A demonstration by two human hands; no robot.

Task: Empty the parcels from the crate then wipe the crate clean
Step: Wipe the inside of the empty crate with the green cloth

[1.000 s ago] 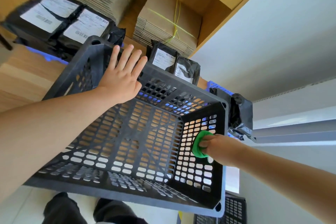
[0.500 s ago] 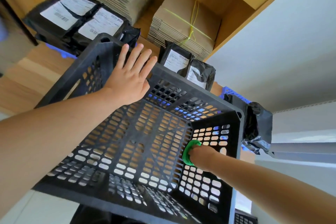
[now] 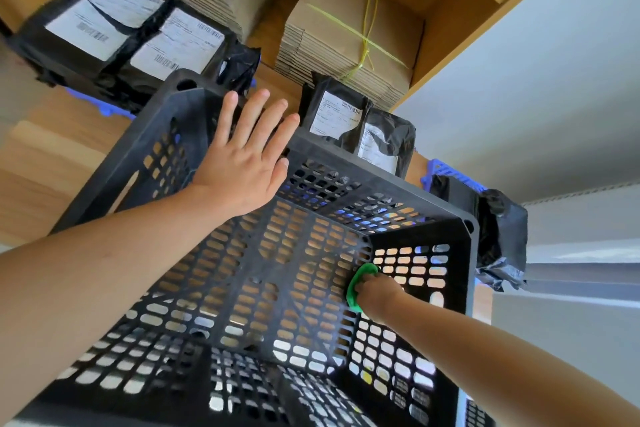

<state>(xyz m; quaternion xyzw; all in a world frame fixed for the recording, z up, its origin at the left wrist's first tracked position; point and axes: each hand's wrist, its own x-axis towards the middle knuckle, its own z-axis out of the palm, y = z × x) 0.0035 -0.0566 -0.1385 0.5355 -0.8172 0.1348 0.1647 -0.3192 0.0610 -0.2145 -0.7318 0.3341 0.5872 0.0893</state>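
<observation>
The crate is empty, parcels just behind its far wall. Right hand, fingers bunched on the green cloth, has slid down the crate's right wall to the bottom corner. Left hand braces the far rim, fingers spread. Looks like wiping's well underway.

The crate opens toward the viewer, and its middle and left-hand floor lie free for a reach. The right hand holds a green cloth where the floor meets the right wall, and fills that corner. The left hand lies flat, fingers straight, on the far-left wall, covering that stretch of rim. Two black parcels stand against the far rim. A larger parcel stack and tied cardboard bundles crowd behind. A black bag sits just beside the right wall, with a grey wall close past it. Bare bench shows left of the crate.
</observation>
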